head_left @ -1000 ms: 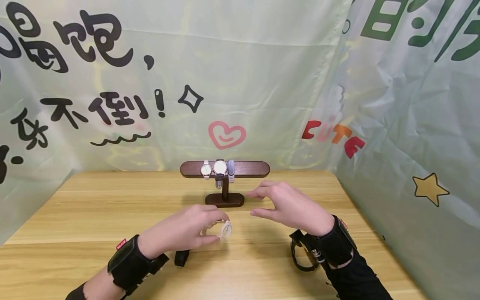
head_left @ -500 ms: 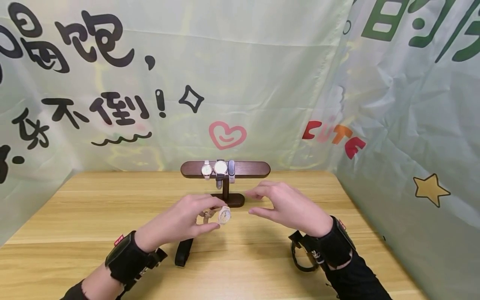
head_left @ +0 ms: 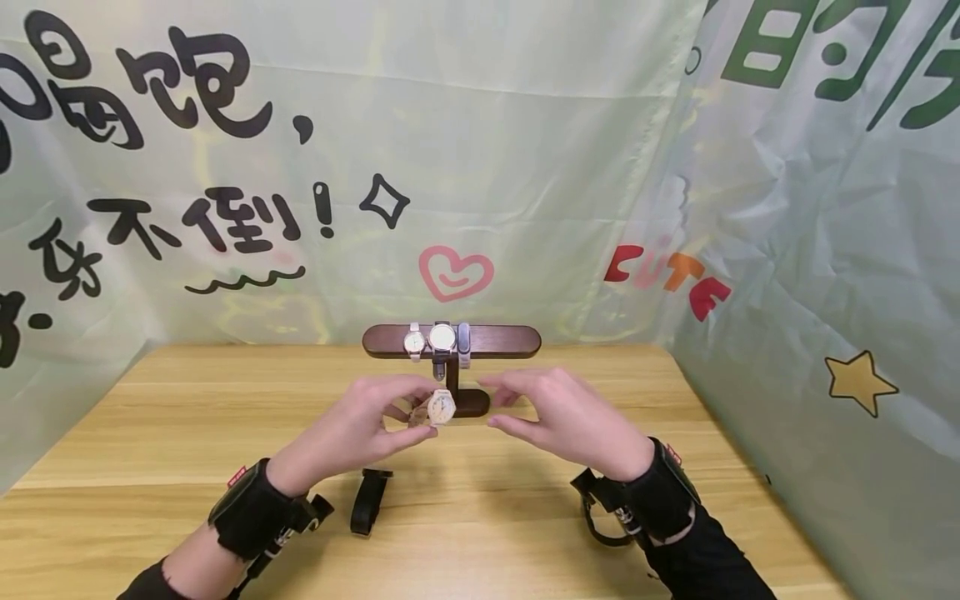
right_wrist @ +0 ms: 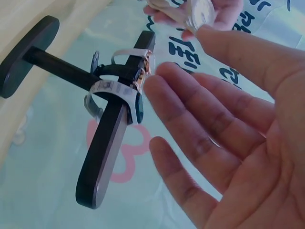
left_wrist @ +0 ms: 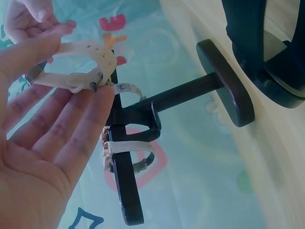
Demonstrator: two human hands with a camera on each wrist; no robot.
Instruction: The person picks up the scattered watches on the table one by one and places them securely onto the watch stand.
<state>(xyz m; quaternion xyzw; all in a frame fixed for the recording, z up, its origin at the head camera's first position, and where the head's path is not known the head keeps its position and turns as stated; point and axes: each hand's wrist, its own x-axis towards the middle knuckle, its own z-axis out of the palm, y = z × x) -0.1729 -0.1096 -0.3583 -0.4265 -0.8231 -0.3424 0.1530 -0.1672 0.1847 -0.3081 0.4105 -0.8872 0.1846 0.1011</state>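
Note:
My left hand pinches a cream-strapped watch between thumb and fingertips, just in front of the display stand's post. In the left wrist view its strap, with punched holes, forms a loop. To the right, my right hand hovers with relaxed fingers and holds nothing. The dark wooden watch stand has three pieces round its bar: a small light-strapped watch, a black-strapped watch with a pale dial, and a fitness band with a light strap. The held watch covers part of the stand's foot.
A black strap lies on the wooden table, below my left hand. Under the right wrist camera shows a black loop. Printed cloth hangs behind the table and along its right side.
My left hand has lifted the cream-strapped watch up and away from me, towards the stand, uncovering the black strap on the table. My right hand has shifted slightly left.

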